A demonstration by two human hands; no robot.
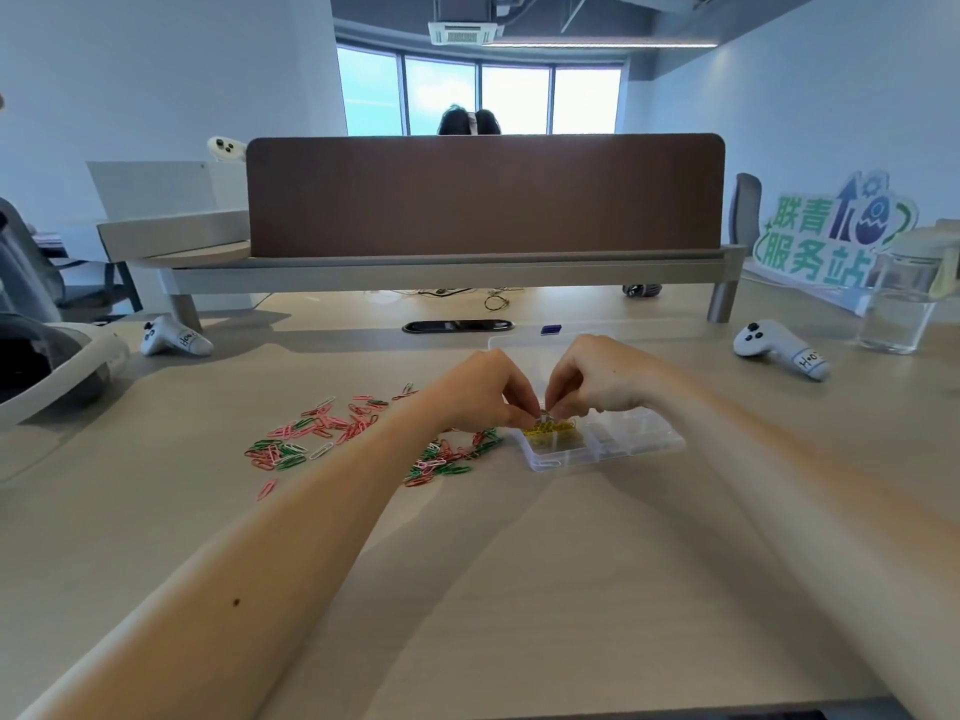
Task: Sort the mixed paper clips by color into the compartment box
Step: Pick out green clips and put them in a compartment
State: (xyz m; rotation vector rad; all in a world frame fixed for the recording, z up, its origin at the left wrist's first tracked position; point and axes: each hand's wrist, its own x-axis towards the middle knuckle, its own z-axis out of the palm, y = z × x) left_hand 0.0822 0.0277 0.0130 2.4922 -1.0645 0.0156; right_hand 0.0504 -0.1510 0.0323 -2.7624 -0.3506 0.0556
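A clear plastic compartment box (639,440) lies open on the desk, its lid (524,350) tipped back behind my hands. One front-left compartment holds a heap of yellow paper clips (551,429). Both hands hover right above that heap: my left hand (480,389) and my right hand (597,379) each pinch yellow clips with curled fingertips. Loose pink, red, green and white paper clips (322,433) are scattered on the desk left of the box, with a second cluster (447,459) beside its left edge. The other compartments look bare.
Two grey controllers lie on the desk, one at the left (174,337) and one at the right (779,350). A clear glass jar (896,298) and a green sign (826,236) stand far right. A brown divider panel (483,194) closes the back.
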